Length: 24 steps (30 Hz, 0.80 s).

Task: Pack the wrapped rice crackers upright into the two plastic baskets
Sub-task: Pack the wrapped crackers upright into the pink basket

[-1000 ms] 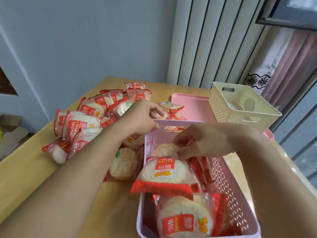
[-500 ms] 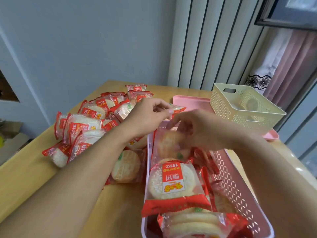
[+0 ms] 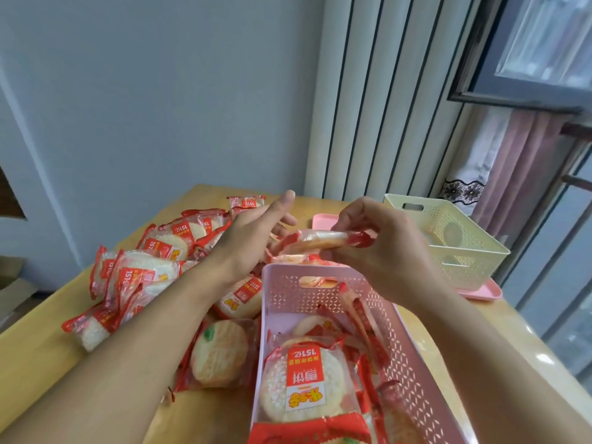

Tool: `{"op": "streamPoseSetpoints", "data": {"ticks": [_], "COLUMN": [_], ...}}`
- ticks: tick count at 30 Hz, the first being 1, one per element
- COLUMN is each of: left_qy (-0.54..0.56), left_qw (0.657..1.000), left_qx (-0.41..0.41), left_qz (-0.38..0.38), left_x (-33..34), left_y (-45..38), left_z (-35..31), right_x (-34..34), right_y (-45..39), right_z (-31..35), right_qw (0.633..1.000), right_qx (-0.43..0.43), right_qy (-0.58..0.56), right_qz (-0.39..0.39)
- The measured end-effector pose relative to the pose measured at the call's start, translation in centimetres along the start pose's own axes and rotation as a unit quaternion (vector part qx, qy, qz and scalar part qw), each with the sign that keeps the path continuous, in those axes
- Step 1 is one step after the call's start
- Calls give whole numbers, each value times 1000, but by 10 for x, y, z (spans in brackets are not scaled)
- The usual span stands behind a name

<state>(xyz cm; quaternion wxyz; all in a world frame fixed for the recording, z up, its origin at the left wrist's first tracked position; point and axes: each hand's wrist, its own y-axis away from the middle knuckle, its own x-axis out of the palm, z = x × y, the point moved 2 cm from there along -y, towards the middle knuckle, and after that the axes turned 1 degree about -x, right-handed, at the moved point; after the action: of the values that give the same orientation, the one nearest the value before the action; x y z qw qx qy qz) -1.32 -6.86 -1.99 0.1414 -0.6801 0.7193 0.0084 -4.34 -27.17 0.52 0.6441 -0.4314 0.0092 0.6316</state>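
Pinched between thumb and fingers of the right hand (image 3: 384, 251) is one wrapped rice cracker (image 3: 315, 240), held edge-on and nearly level just above the far end of the pink basket (image 3: 413, 363), a little right of the frame's centre. The fingers curl over the packet's right end, where the red crimped seal pokes out.

Beside it, the left hand (image 3: 253, 238) is spread loose, thumb raised and fingers reaching toward the packet's left end. Whether those fingertips touch the wrapper I can't make out; it holds nothing that I can see.

Below the hands, the pink basket runs from the middle of the frame down to the bottom edge. Several packets sit inside it; the nearest one (image 3: 301, 389) stands with its face toward the camera, red label upside down, and others lean behind it and along the right wall.

Left of the basket, a heap of loose packets (image 3: 150, 270) lies across the wooden table (image 3: 35, 357), one cracker (image 3: 221, 354) lying against the basket's left wall under the left forearm.

At the right of the frame, a cream basket (image 3: 455, 251) rests on a pink tray (image 3: 480, 291), well apart from the pink one. What shows through its perforated wall is too faint to name.
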Motion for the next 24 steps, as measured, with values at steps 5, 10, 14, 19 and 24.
{"op": "streamPoseSetpoints", "data": {"ticks": [5, 10, 14, 19, 24], "left_qy": [95, 47, 72, -15, -186], "left_qw": [992, 998, 995, 996, 972], "left_qx": [-20, 41, 51, 89, 109], "left_qz": [79, 4, -36, 10, 93], "left_x": [3, 1, 1, 3, 9], "left_y": [3, -3, -5, -5, 3], "left_z": [-4, 3, 4, 7, 1], "right_x": [0, -7, -10, -4, -6], "right_y": [0, -1, -3, 0, -2], "right_z": [9, 3, -5, -15, -8], "right_qw": [994, 990, 992, 973, 987], "right_qx": [-89, -46, 34, 111, 60], "right_qy": [57, 120, 113, 145, 127], "right_qz": [10, 61, 44, 141, 85]}}
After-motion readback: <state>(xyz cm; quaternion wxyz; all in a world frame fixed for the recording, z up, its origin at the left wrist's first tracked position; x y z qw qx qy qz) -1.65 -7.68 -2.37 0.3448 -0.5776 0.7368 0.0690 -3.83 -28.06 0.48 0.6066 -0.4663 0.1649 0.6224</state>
